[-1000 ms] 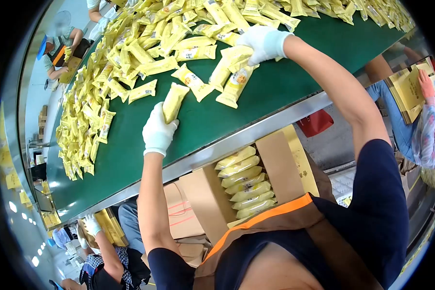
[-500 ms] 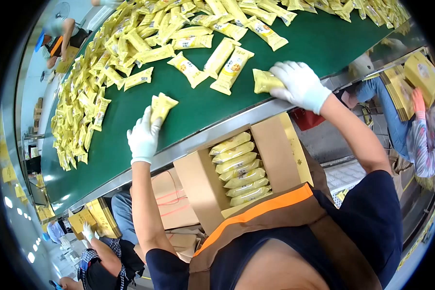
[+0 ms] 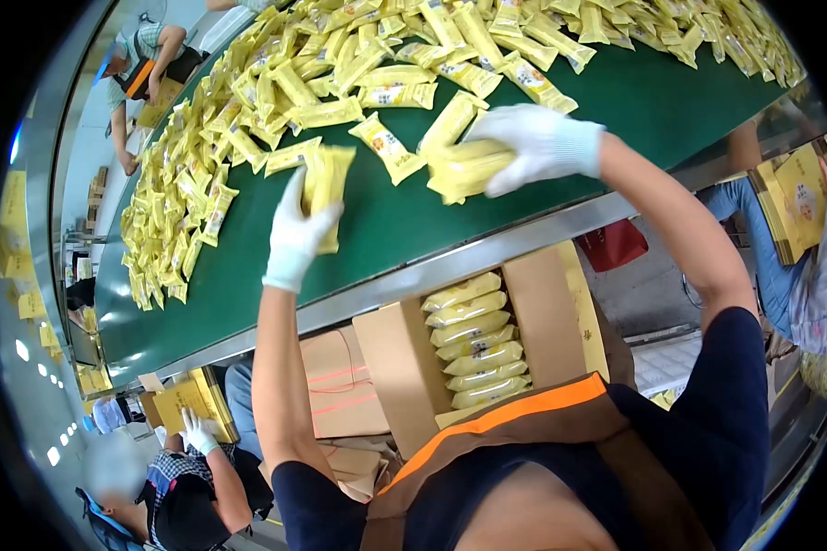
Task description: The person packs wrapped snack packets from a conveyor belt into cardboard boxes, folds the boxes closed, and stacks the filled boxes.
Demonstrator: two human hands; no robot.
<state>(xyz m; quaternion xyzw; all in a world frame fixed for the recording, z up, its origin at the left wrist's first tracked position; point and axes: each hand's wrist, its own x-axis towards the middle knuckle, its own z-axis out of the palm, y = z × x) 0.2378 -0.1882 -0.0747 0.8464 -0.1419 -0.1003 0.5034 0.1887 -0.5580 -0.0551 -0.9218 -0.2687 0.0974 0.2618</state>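
My left hand [image 3: 296, 237], in a white glove, is closed around a yellow snack packet [image 3: 329, 184] held upright just above the green belt. To its right, my white-gloved right hand [image 3: 538, 145] grips another yellow packet [image 3: 464, 173] low over the belt. Whether more than one packet is in that grip, I cannot tell. Between the hands lies a loose packet [image 3: 386, 147] with a printed label. Below the belt edge, an open cardboard box [image 3: 393, 367] contains a column of several yellow packets [image 3: 478, 340].
A large heap of yellow packets [image 3: 276, 87] covers the back and left of the green conveyor belt [image 3: 386, 230]. A metal rail [image 3: 404, 277] runs along its near edge. Co-workers with yellow cartons [image 3: 198, 395] are at lower left, upper left and right.
My right hand has moved left and farther over the belt, onto the spot where loose packets lay. My left hand has risen slightly, its packet now more upright and nearer the heap.
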